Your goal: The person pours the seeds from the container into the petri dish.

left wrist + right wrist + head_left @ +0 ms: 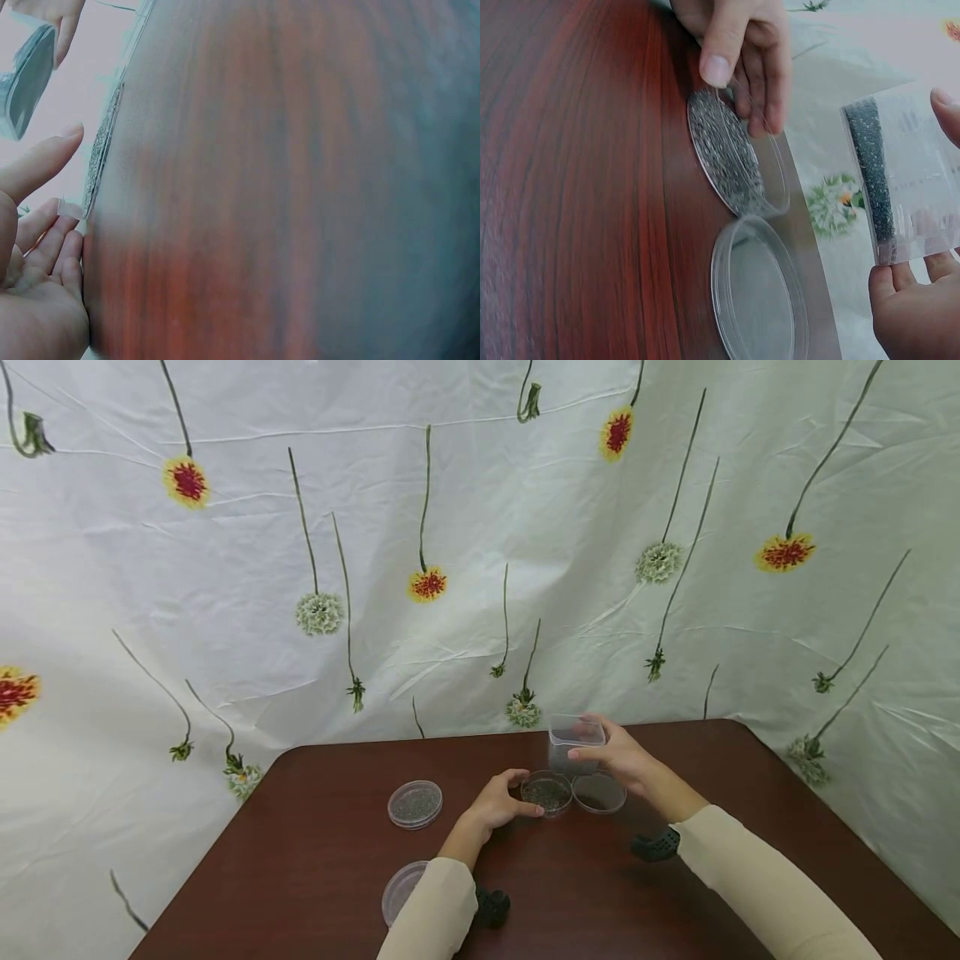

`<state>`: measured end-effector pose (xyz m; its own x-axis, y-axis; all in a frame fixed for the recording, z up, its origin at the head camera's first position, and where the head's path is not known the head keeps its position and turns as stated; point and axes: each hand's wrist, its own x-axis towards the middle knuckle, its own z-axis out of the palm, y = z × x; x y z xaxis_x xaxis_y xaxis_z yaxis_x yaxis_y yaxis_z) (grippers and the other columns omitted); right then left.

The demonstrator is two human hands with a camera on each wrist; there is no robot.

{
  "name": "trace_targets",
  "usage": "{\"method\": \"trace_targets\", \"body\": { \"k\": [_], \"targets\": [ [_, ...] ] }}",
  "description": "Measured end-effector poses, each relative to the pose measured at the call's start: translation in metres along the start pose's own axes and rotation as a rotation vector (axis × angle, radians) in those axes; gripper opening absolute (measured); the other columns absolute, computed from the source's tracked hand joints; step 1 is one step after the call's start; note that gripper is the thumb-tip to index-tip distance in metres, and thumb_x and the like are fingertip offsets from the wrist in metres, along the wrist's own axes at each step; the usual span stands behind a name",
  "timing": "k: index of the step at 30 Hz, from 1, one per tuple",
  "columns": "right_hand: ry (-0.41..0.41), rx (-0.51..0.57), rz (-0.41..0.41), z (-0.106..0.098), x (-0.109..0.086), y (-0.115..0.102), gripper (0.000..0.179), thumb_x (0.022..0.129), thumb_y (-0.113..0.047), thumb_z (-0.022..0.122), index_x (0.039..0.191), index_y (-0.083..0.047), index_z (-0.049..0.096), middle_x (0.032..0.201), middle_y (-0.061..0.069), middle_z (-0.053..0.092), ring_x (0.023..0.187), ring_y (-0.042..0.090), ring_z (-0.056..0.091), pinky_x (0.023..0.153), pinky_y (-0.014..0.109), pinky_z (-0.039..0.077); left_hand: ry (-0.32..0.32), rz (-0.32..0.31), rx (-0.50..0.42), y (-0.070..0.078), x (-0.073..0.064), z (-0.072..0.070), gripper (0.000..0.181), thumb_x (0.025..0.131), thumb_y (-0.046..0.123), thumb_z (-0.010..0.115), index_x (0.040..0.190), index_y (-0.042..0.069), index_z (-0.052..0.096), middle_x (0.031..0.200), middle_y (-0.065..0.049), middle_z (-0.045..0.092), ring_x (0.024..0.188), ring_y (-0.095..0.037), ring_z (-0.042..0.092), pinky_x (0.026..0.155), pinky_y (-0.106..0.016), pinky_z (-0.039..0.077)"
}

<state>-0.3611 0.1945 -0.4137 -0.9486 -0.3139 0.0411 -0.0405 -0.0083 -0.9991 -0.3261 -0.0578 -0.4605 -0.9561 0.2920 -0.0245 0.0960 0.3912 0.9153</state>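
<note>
My left hand (497,803) holds a clear petri dish (731,154) by its left side, thumb at the near rim and fingers behind. Dark small grains cover the bottom of this dish. In the right wrist view a second clear petri dish (761,296) stands right beside it, with no grains to be seen inside. My right hand (626,762) grips a clear plastic box (567,752) above and behind the two dishes. A layer of dark grains (871,172) lies along the bottom of the box. The left wrist view shows the grain dish (103,154) edge-on.
On the brown table (315,852), another round dish (415,804) with greyish contents stands to the left. A further clear dish (401,887) is partly hidden by my left forearm. A white cloth (480,677) with printed flowers hangs behind the table's far edge.
</note>
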Motion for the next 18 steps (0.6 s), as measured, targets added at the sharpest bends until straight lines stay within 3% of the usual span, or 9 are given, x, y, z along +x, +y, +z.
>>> {"method": "trace_targets", "body": {
  "k": [7, 18],
  "targets": [
    [0.001, -0.029, -0.029, -0.015, -0.004, 0.000, 0.090, 0.090, -0.001, 0.077, 0.162, -0.001, 0.022, 0.157, 0.023, 0.037, 0.140, 0.038, 0.042, 0.095, 0.035, 0.051, -0.002, -0.003, -0.002, 0.000, 0.000, -0.001, 0.070, 0.086, 0.010, 0.087, 0.147, 0.004, 0.054, 0.147, -0.020, 0.051, 0.139, -0.042, 0.043, 0.110, -0.058, 0.040],
    [-0.008, -0.065, -0.057, -0.037, -0.015, -0.002, 0.091, 0.090, -0.002, 0.078, 0.162, -0.001, 0.022, 0.158, 0.026, 0.036, 0.125, 0.022, 0.051, 0.096, 0.029, 0.048, -0.012, 0.014, 0.002, -0.003, 0.003, -0.005, 0.070, 0.086, 0.010, 0.086, 0.147, 0.002, 0.053, 0.147, -0.021, 0.051, 0.139, -0.043, 0.042, 0.111, -0.058, 0.039]
  ]
}}
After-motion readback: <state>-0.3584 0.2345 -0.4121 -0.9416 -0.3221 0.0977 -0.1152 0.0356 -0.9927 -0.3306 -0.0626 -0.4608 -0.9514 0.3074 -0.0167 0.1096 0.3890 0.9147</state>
